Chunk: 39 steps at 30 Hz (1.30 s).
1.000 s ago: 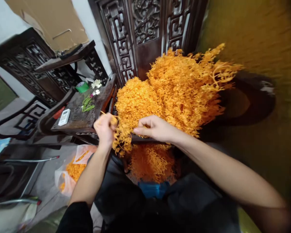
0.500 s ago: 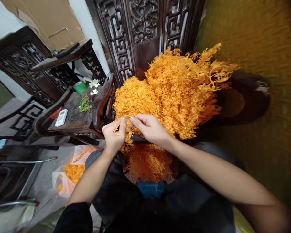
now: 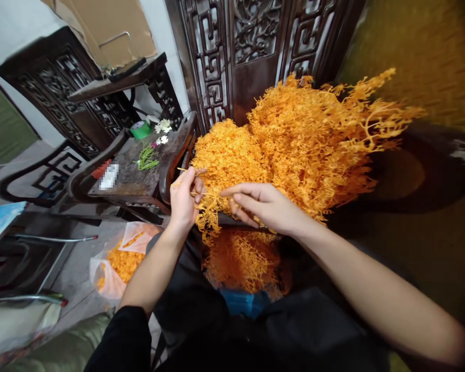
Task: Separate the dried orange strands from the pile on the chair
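A big heap of orange, finely branched sprigs (image 3: pixel 313 139) rises in front of me, with fringed ends and longer branches reaching out to the right. My left hand (image 3: pixel 185 194) is closed on a thin orange stem (image 3: pixel 182 169), whose end pokes out past the thumb. Just to its right is my right hand (image 3: pixel 269 204), its index finger stretched toward the left hand and its thumb apart from it; I see nothing gripped there. A loose orange tuft (image 3: pixel 208 222) hangs below and between the two hands. More orange sprigs (image 3: pixel 248 258) lie lower down, between my knees.
A dark carved wooden chair (image 3: pixel 135 181) on the left bears green tape (image 3: pixel 140 129), white flowers (image 3: pixel 163 125), green stems (image 3: pixel 147 157) and a blurred-out white item (image 3: pixel 109 177). On the floor lies a translucent bag (image 3: pixel 112 281) of orange pieces. Something blue (image 3: pixel 246 303) sits between my legs.
My hands were together with fingertips pinched; now they are apart, the right hand's fingers loosened and the left hand turned with the stem in it. The view has shifted slightly.
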### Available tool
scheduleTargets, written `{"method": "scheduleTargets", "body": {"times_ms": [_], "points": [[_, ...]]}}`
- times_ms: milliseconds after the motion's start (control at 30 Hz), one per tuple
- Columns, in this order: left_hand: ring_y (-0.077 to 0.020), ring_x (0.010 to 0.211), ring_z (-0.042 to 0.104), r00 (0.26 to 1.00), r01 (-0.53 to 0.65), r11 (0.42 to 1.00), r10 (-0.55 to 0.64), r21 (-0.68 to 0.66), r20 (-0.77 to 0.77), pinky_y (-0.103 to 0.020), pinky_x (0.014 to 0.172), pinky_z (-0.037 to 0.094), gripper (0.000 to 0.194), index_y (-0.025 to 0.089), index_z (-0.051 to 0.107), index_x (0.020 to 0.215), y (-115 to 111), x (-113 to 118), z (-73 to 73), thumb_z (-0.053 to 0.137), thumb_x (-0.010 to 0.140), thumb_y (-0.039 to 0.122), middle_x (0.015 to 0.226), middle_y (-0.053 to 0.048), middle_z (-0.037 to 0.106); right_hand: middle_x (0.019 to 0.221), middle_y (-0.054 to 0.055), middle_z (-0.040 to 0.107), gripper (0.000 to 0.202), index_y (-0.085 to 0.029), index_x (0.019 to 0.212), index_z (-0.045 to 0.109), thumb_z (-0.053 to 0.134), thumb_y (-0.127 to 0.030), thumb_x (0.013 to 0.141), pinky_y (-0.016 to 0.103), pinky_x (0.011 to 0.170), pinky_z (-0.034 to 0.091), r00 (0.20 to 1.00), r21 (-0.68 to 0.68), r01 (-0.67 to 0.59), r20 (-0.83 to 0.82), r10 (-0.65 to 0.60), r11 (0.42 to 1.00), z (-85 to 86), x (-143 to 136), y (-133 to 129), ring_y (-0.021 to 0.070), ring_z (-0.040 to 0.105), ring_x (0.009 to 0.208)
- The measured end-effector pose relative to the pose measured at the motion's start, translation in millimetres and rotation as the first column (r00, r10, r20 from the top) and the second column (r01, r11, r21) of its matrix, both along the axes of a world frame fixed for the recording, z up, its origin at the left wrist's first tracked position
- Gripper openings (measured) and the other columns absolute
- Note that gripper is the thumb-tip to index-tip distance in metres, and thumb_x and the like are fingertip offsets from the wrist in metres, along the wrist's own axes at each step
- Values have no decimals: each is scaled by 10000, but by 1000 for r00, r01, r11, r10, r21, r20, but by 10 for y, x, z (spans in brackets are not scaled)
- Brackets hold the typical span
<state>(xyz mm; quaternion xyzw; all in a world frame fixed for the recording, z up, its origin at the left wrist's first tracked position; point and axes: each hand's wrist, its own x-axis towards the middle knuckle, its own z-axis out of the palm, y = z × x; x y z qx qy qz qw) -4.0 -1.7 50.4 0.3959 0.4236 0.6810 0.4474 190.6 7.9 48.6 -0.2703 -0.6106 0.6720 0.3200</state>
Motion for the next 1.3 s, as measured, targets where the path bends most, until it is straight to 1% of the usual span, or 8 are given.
{"method": "scheduleTargets", "body": {"times_ms": [167,367,567,733,867,1033,1167,1300], "points": [[-47,426,428,999,2,1000,-2,8,-33,-197,398,230,360,147,764,908,-67,62,-19,724,884,503,592,30,534,601,-28,490,433,-163,729,657,656,-559,903,266,534,311,958,238,161,197,-210,958,-39,-108,-9,95,407,550],[-57,498,473,979,114,993,-117,28,164,-196,496,392,327,144,769,905,-79,76,26,759,872,470,588,46,444,741,13,672,312,-155,963,743,609,-435,927,283,552,347,901,367,210,287,-325,906,-124,-178,25,123,472,554],[-44,468,520,934,351,887,-310,-300,178,-149,366,261,336,109,736,940,-52,-155,97,811,824,415,671,34,498,914,95,742,248,-141,931,725,501,-236,980,325,707,409,679,843,8,390,-622,537,-130,-62,71,200,654,794],[-149,676,717,881,470,761,-440,-447,176,-170,393,449,354,111,740,1006,-50,-282,85,801,819,406,918,-81,701,864,70,724,266,-184,905,761,517,-256,983,336,594,303,521,877,-132,457,-721,461,-100,36,155,188,619,697],[-114,653,699,873,470,749,-472,-467,123,-139,370,390,328,131,729,954,-70,-277,58,853,765,368,935,-82,728,859,72,712,293,-193,945,788,530,-317,1012,339,593,322,596,905,-83,380,-707,417,-132,71,180,182,607,704],[11,379,431,873,437,811,-487,-390,-33,-138,331,176,293,139,660,880,-148,-126,23,850,785,340,851,-56,766,820,83,672,337,-209,1007,780,484,-363,1057,340,638,376,642,971,36,160,-750,238,-159,91,192,189,583,741],[37,320,311,916,386,881,-401,-275,2,-167,332,152,263,118,697,994,-142,-61,-24,809,819,280,936,-109,804,846,82,665,308,-209,1054,775,573,-438,1019,336,677,413,704,938,205,58,-707,280,-81,138,268,190,584,759],[41,289,270,911,401,884,-357,-241,208,-168,315,136,238,115,714,1013,-95,-113,-25,762,789,179,934,-96,803,666,41,566,440,-187,842,762,546,-528,1016,331,620,390,699,699,533,-47,-713,476,13,187,306,162,514,631]]}}
